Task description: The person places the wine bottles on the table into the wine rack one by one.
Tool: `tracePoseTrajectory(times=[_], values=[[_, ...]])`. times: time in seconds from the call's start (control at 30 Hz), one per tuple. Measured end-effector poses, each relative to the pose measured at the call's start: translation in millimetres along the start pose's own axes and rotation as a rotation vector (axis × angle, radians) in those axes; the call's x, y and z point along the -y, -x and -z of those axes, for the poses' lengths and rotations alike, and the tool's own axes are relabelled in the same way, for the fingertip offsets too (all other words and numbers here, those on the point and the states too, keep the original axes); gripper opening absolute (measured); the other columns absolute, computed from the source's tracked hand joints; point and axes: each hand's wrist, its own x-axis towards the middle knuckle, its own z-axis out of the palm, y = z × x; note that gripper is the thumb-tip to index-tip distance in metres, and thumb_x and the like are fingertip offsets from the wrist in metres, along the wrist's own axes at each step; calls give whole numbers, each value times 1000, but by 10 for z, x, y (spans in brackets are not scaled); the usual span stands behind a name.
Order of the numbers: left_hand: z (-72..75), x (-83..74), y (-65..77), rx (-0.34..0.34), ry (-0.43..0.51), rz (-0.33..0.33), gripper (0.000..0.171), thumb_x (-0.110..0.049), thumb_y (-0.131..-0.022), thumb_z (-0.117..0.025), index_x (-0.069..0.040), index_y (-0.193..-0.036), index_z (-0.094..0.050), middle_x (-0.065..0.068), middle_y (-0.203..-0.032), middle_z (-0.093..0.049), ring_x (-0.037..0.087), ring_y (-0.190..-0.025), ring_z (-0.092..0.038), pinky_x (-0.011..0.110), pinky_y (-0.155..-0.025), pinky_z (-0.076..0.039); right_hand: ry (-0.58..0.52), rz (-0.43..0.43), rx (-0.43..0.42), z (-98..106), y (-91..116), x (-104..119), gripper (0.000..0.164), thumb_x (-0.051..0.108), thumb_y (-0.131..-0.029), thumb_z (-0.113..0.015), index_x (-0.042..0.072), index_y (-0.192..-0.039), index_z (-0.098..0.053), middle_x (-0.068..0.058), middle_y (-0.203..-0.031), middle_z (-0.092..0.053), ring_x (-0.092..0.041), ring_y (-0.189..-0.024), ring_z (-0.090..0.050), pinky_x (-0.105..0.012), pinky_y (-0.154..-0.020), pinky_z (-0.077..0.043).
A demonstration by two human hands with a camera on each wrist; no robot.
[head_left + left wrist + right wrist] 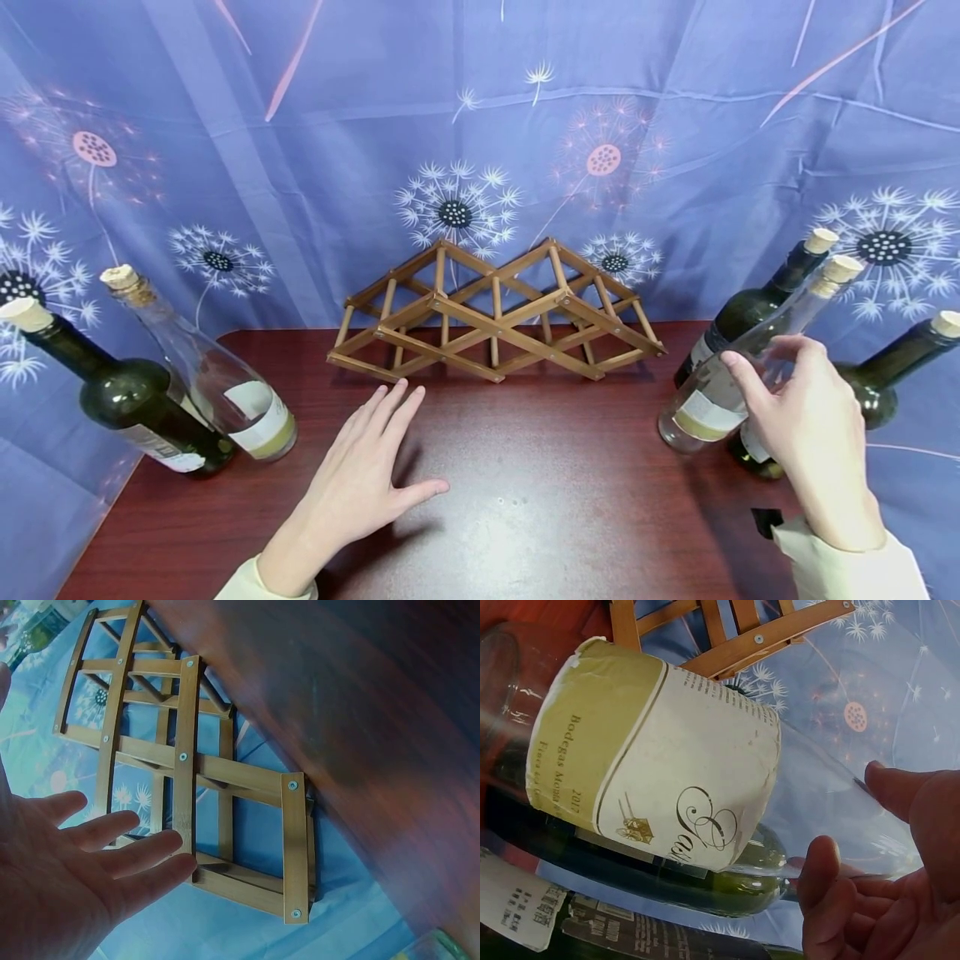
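My right hand grips a clear glass wine bottle around its upper body, thumb on one side and curled fingers on the other. A cork closes its neck, and a white and olive label faces the right wrist camera. Whether its base touches the table cannot be told. With fingers spread and holding nothing, my left hand hovers over the table in front of a wooden lattice wine rack. In the left wrist view the fingers overlap the rack, but contact is unclear.
Behind the held bottle stand a dark green corked bottle and, farther right, another dark bottle. On the left are a dark green bottle and a clear corked one. A small black patch lies near my right sleeve.
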Motion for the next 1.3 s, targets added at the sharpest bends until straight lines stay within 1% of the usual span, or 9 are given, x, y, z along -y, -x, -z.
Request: tracePoseTrajectory(times=[0.2,0.4,0.47,0.63,0.7,0.83,0.97,1.1,1.3], values=[[1,0,8,3,2,5,105,-84,-78,-53,-31,-161,-16,2,-164,-18,30,-148,-19,53,-112,-27,-7,28,20,9,4,-14,56,52,-92,-63,7,-123,-56,-12,-89,-61,-31,-76,-56,-50,-62,-37],[-1,2,8,-2,5,2,104,-83,-78,-53,-31,-161,-20,1,-164,-18,30,-148,-19,54,-111,-29,-4,68,4,7,20,11,54,51,-91,-64,9,-124,-57,-11,-85,-63,-27,-71,-56,-47,-62,-38],[-3,2,4,-14,6,-5,104,-83,-78,-54,-31,-161,-20,2,-164,-19,30,-148,-20,53,-111,-29,-8,80,-7,4,29,27,53,51,-91,-65,10,-123,-57,-10,-85,-63,-19,-70,-55,-46,-63,-38],[-14,1,-18,-47,9,-33,105,-82,-77,-55,-29,-161,-21,5,-162,-24,33,-146,-25,54,-109,-31,-32,103,-14,10,61,76,50,50,-90,-67,13,-123,-58,-5,-85,-66,13,-64,-43,-38,-63,-39],[-12,-8,-36,-55,10,-42,106,-82,-77,-56,-29,-161,-20,6,-162,-26,33,-146,-25,55,-109,-32,-47,116,-16,13,80,101,49,49,-90,-68,15,-123,-58,-3,-84,-66,18,-63,-40,-32,-62,-38],[-1,-30,-78,-66,22,-54,108,-81,-75,-60,-29,-161,-20,5,-162,-26,32,-146,-24,55,-109,-31,-92,158,-12,23,110,155,47,45,-89,-70,17,-125,-58,0,-84,-66,18,-65,-43,-22,-61,-38],[11,-49,-107,-67,28,-64,110,-82,-75,-59,-28,-161,-19,3,-163,-23,30,-147,-23,54,-110,-30,-141,199,11,40,125,211,47,42,-89,-72,19,-127,-58,1,-80,-66,16,-65,-48,-16,-59,-39],[14,-58,-122,-71,31,-68,110,-83,-74,-58,-28,-161,-18,1,-163,-22,29,-147,-22,53,-110,-30,-186,234,29,40,134,258,44,36,-88,-74,20,-127,-60,1,-76,-64,12,-62,-53,-13,-57,-41],[20,-79,-163,-92,50,-80,115,-80,-71,-66,-29,-162,-17,-1,-162,-24,27,-147,-23,53,-110,-31,-235,277,39,-24,177,302,46,28,-85,-79,19,-126,-62,3,-73,-63,10,-60,-55,-12,-55,-42]])
